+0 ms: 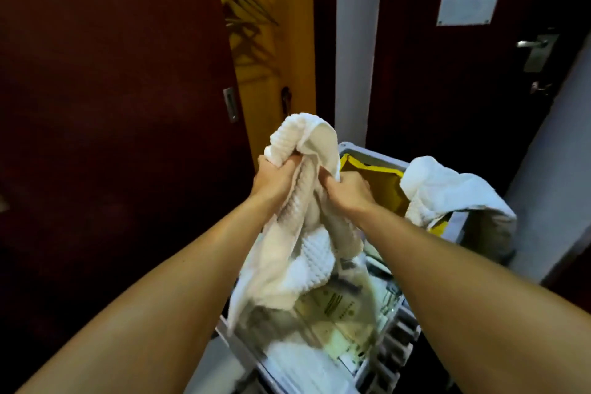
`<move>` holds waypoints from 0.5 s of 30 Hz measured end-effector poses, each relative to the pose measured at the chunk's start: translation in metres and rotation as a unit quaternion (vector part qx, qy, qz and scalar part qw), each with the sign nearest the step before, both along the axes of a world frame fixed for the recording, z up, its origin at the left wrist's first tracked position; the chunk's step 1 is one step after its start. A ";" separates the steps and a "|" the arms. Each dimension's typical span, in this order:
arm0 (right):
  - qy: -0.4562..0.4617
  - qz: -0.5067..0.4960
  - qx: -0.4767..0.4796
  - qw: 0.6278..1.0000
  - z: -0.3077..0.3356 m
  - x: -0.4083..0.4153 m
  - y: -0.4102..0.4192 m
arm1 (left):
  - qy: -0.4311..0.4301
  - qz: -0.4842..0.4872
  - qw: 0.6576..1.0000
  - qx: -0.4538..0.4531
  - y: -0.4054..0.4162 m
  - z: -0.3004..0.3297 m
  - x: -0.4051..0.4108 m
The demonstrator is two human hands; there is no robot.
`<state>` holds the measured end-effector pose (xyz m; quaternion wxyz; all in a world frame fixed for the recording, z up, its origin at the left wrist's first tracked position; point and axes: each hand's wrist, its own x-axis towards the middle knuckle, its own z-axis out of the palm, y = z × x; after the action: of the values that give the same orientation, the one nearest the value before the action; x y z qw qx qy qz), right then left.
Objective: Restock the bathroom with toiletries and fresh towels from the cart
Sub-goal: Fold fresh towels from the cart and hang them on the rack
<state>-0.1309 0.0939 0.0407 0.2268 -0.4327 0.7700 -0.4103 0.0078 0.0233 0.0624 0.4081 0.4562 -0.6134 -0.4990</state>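
A white ribbed towel [297, 253] hangs bunched above the grey cart [403, 339]. My left hand [275, 179] grips its upper left fold, and my right hand [348, 189] grips the fold beside it. The towel's top pokes up above both fists, and its lower part drapes down over the cart's top tray. Pale packets of toiletries [335, 313] lie in that tray under the towel. A second white towel [447, 192] is slung over the rim of the yellow bag [380, 185] at the cart's far end.
A dark red door [112, 105] stands to the left, with hangers [243, 6] in the yellow-lit gap behind it. Another dark door with a metal handle [537, 48] and a white notice [468, 3] is on the right. A white wall strip [355, 41] lies between them.
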 end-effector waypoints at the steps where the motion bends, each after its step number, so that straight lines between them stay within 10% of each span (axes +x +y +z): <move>1: 0.014 0.008 0.026 1.000 -0.007 0.001 0.002 | -0.045 0.014 0.999 0.011 0.005 -0.010 0.002; 7: 0.067 -0.001 0.076 0.995 -0.050 0.002 0.026 | -0.325 -0.018 0.945 0.026 0.064 -0.081 0.031; 12: 0.037 0.020 0.128 0.991 -0.076 0.007 0.036 | -0.627 -0.039 0.775 -0.071 0.107 -0.119 0.057; 15: 0.124 -0.006 0.095 0.988 -0.071 0.018 0.050 | -0.655 -0.003 0.749 -0.098 0.115 -0.116 0.063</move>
<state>-0.1131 0.1438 -0.0308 0.1677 -0.4523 0.8301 -0.2796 0.0706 0.1385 -0.0539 -0.0531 0.6266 -0.7774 -0.0157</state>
